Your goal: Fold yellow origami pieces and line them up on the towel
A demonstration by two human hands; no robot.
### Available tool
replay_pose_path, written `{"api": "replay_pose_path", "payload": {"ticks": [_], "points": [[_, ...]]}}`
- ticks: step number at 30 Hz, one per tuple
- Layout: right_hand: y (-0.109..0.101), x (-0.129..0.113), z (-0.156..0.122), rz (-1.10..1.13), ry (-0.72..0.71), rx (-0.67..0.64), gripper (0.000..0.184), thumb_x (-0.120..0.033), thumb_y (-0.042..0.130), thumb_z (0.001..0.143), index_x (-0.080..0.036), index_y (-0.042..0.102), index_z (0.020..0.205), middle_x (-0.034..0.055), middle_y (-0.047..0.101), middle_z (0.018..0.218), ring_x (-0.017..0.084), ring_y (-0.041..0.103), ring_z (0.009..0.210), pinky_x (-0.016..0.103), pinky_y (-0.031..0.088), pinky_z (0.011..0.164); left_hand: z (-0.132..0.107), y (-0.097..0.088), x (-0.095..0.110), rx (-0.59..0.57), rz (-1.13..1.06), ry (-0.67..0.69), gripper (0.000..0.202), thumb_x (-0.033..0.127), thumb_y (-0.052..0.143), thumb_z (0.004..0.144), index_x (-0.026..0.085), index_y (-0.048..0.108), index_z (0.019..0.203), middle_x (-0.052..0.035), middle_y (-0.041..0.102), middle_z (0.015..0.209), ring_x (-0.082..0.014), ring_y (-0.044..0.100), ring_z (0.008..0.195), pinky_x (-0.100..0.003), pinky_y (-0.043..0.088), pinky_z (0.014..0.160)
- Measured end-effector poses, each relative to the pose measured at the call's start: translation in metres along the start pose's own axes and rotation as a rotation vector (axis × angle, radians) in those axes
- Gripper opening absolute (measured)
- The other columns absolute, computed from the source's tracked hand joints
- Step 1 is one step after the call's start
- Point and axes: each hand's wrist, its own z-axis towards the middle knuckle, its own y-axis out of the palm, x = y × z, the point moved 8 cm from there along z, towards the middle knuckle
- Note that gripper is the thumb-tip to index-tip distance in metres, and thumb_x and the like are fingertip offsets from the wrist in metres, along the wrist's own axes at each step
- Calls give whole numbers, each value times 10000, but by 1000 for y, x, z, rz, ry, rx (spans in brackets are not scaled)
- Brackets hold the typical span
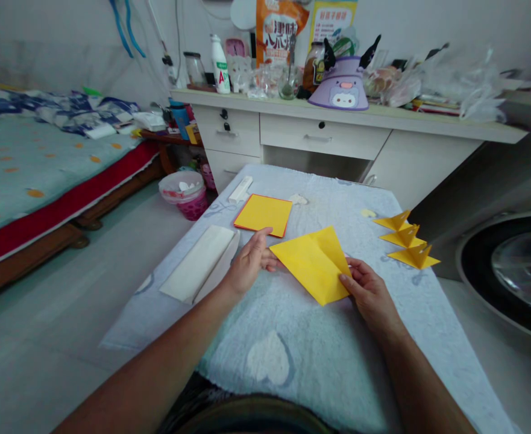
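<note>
A yellow square of origami paper (313, 259) with faint creases is held up, tilted, over the cloth-covered table. My right hand (373, 295) pinches its right edge, thumb on top and fingers behind. At the sheet's left corner is my left hand (249, 262), its thumb and fingers apart; the fingers reach by the corner, and whether they touch it I cannot tell. Just beyond my left hand lies a stack of square paper (265, 214), yellow on top with red edges showing. Several folded yellow paper pieces (412, 256) stand in a row on the right side.
A white paper sleeve (199, 262) lies left of my left hand, and a small white box (240, 190) sits farther back. Behind the table stands a white desk (287, 129) crowded with jars and bags. A bin (186, 193) is on the floor at left; a washing machine (518, 253) is at right.
</note>
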Motion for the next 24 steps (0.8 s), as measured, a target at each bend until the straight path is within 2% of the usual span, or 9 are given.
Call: {"api": "replay_pose_path", "payload": {"ticks": [4,7,11,14,18,24], "points": [[1,-4,-1,19,4,25,419,-440,775,702,-263,587,1032,3,726,832,193,674,782,305,515,715,-6,8,-6,-41,-149,-25,768,714,455,842,161,397,1372,-103,722,885,-206,688,723,-295,517,609],[2,-6,-2,-4,13,34,434,-454,776,694,-250,588,1028,20,736,860,203,681,798,318,519,728,-9,12,-12,-28,-250,-40,656,628,541,847,167,459,1306,-118,720,967,-205,688,759,-302,531,616],[2,-4,-2,-10,21,35,444,-457,773,697,-249,583,1040,24,742,883,199,683,804,311,520,728,-8,14,-18,-5,-343,-43,435,453,648,822,146,583,1123,-118,719,1008,-199,691,820,-300,545,671],[2,-3,-1,-3,20,29,443,-453,774,697,-252,580,1040,29,744,893,204,686,816,318,525,733,-6,12,-20,26,-324,-41,374,377,690,793,127,620,1062,-120,719,1033,-194,693,850,-289,547,697],[5,-5,-2,-28,25,-1,428,-461,752,712,-257,569,1041,34,744,915,217,696,824,336,535,742,-3,9,-22,46,-248,-41,376,398,691,778,112,640,1018,-122,726,1011,-186,694,824,-288,547,691],[11,-10,-4,-131,15,-32,425,-408,708,729,-246,533,1081,32,732,887,201,681,734,309,529,646,-3,6,-25,84,-106,-55,327,390,646,789,114,643,965,-102,731,947,-168,694,759,-250,532,616]]}}
